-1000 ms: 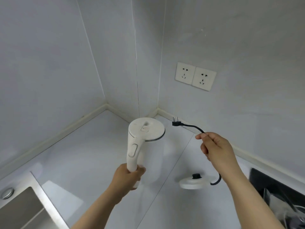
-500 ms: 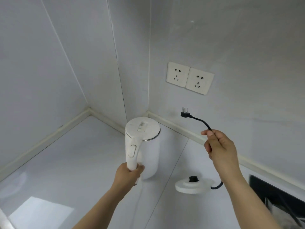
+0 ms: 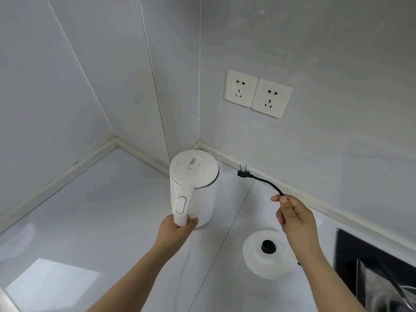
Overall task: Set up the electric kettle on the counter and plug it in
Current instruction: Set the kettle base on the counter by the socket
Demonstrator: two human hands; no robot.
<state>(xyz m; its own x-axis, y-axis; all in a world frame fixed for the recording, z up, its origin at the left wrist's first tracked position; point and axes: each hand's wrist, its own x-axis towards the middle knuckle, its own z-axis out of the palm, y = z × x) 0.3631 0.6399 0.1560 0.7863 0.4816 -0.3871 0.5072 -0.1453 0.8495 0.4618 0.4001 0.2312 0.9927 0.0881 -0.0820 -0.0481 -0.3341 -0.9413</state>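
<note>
Left hand [image 3: 177, 228] clenched round the lower end of the handle of the white kettle [image 3: 194, 188], lid shut, body upright; can't tell if it sits on the counter [image 3: 90, 210] or hangs just above it. Right hand [image 3: 295, 218] pinches the black cord [image 3: 269, 184] between thumb and forefinger, a short way back from the plug [image 3: 243, 172], which sticks out up and left of that pinch with prongs pointing up toward the wall. Largest first: grey tiled walls meet in a corner above and behind the kettle grip; counter runs under both hands. Double wall socket [image 3: 258, 93] is on the wall well above the cord grip, up and slightly left of it, both outlets free. Kettle is just left of the cord grip. Round white base [image 3: 266, 253] with a black centre connector lies on the counter below the right hand, right of the kettle grip, well apart from the kettle. Dark hob edge [image 3: 360, 255] at far right. Step in hand, as I read it: plugging in, kettle not yet seated on base. Next move likely calls for regripping closer to the plug body, turning the prongs to face the wall, lining up with the slots and pushing straight in; then the kettle needs lowering onto the base connector. No brand, label or readable writing on kettle, base or socket.
</note>
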